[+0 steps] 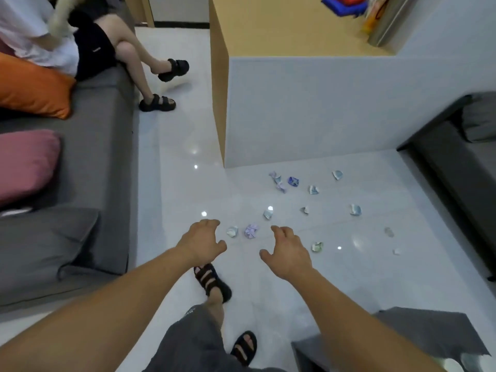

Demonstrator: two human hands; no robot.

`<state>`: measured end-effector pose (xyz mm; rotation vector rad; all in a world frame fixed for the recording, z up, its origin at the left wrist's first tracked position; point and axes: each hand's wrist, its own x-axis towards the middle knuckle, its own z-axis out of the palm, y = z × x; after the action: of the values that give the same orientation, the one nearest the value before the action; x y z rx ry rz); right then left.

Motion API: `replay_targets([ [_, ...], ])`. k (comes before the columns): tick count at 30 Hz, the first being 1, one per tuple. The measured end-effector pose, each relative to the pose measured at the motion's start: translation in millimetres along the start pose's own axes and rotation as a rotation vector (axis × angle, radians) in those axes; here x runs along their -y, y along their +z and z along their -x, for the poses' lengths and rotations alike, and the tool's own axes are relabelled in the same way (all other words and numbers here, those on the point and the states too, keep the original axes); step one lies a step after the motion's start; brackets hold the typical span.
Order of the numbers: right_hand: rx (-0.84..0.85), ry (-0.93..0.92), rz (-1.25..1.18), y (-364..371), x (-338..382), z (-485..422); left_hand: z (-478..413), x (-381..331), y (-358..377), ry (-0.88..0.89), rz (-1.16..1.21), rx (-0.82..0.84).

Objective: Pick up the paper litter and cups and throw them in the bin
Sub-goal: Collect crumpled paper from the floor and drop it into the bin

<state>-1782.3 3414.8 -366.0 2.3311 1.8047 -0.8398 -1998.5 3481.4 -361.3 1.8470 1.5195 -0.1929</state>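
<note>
Several crumpled paper scraps lie scattered on the pale tiled floor. A lilac scrap [251, 231] and a whitish scrap [232, 231] lie just ahead, between my two hands. More scraps lie farther off, among them a dark blue one [293, 181] and a pale one [355, 209]. My left hand [203, 242] and my right hand [288, 252] are stretched forward above the floor, fingers loosely spread, both holding nothing. No bin or cup shows in the head view.
A grey sofa [88, 162] with pink and orange cushions runs along the left, with a seated person [107, 47] at its far end. A white and wood counter [295, 108] stands ahead. A dark sofa [461, 162] is on the right. My sandalled feet [212, 281] are below.
</note>
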Motion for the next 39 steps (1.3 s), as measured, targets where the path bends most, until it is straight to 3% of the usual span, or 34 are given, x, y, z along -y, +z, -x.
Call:
replay_targets([
  [9, 0.091, 0.082, -0.037, 63, -28, -207, -233, 18, 56, -0.057, 0.065, 0.141],
  [15, 0.196, 0.158, -0.011, 172, -77, -331, -379, 47, 154, -0.065, 0.112, 0.189],
  [21, 0.235, 0.073, 0.053, 311, -146, -444, -491, 114, 273, -0.156, 0.051, 0.207],
  [26, 0.250, 0.035, 0.078, 416, -190, -513, -545, 159, 353, -0.191, 0.077, 0.170],
  [31, 0.196, 0.009, 0.108, 479, -203, -560, -571, 188, 385, -0.174, 0.076, 0.124],
  [34, 0.146, -0.048, 0.172, 484, -199, -561, -573, 191, 387, -0.155, 0.089, 0.113],
  [37, 0.112, -0.075, 0.065, 461, -180, -547, -560, 176, 375, -0.118, 0.196, 0.092],
  [39, 0.038, -0.149, -0.047, 434, -161, -531, -550, 160, 361, -0.120, 0.323, 0.175],
])
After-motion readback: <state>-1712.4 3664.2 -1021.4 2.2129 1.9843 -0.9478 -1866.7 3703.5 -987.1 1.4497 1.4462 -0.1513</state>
